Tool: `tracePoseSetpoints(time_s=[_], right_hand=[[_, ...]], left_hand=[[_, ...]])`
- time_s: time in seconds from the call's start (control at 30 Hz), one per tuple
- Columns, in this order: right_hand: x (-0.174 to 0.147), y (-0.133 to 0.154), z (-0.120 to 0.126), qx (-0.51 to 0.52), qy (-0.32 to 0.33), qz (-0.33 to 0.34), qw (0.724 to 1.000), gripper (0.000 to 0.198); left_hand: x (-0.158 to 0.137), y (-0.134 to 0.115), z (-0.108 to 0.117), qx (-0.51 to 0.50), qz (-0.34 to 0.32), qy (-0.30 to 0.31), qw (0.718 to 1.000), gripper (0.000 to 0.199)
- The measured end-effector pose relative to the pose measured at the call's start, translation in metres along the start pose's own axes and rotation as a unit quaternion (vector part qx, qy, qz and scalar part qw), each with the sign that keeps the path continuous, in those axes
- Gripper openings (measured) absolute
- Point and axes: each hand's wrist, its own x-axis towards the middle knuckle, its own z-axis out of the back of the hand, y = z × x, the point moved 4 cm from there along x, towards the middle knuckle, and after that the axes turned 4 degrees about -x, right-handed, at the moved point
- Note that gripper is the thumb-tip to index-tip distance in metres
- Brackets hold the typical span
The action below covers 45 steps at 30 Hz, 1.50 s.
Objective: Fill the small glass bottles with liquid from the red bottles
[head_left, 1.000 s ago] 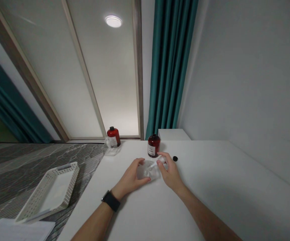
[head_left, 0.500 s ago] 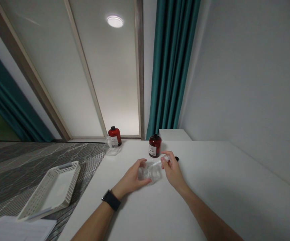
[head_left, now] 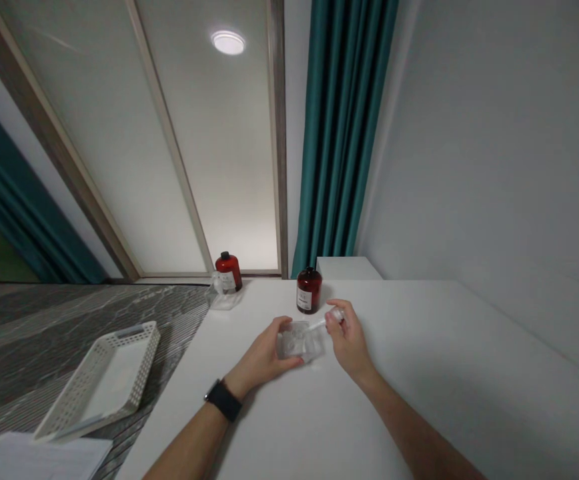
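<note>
A clear, boxy plastic container [head_left: 297, 341] lies in the grip of my left hand [head_left: 263, 353], fingers and thumb around its sides, just above or on the white table. My right hand [head_left: 348, 340] pinches a small clear, tube-like piece [head_left: 323, 322] that extends left toward the container; whether the two are joined I cannot tell. Just behind my hands stands a dark red bottle [head_left: 309, 291] with a black top and white label. Farther left, at the table's back edge, is another red bottle [head_left: 231, 267] with a black cap. In front of it stands a clear container [head_left: 223, 301].
The white table [head_left: 289, 427] runs toward the grey wall on the right. Left of it, lower down, are a white perforated basket [head_left: 142, 373] and some papers [head_left: 44, 457]. A white box-like surface [head_left: 349, 268] stands behind the table, near the teal curtain [head_left: 347, 133].
My right hand has shifted slightly to the right with the clear piece. A small black object beside its fingers no longer shows. My left hand and the bottles look almost unmoved.
</note>
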Motion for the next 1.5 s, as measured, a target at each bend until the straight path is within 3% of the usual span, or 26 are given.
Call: tracePoseSetpoints(time_s=[0.23,0.43,0.63,0.8,0.93,1.23,1.5], right_hand=[[-0.001,0.003,-0.005,-0.020,0.036,0.022,0.999,0.021],[0.009,-0.010,-0.004,0.011,0.070,-0.058,0.996,0.026],[0.029,-0.027,0.030,0.024,0.040,-0.092,0.995,0.035],[0.049,-0.064,0.073,-0.062,-0.012,-0.092,0.994,0.036],[0.056,-0.095,0.093,-0.162,-0.030,-0.090,0.982,0.029],[0.049,-0.135,0.091,-0.339,0.004,-0.102,0.935,0.014],[0.054,-0.140,0.101,-0.338,0.088,-0.100,0.932,0.024]], left_hand=[[0.001,0.000,0.001,-0.005,0.003,-0.003,1.000,0.070],[0.001,0.001,0.001,-0.005,0.003,-0.001,1.000,0.068],[0.001,0.005,0.001,-0.005,0.002,0.000,1.000,0.068],[0.002,0.005,0.001,-0.009,0.007,0.000,1.000,0.067],[0.002,0.005,0.001,-0.008,0.012,0.005,1.000,0.067],[0.002,0.005,0.001,0.000,0.007,0.009,1.000,0.067],[0.002,0.005,0.001,-0.004,0.007,0.010,1.000,0.067]])
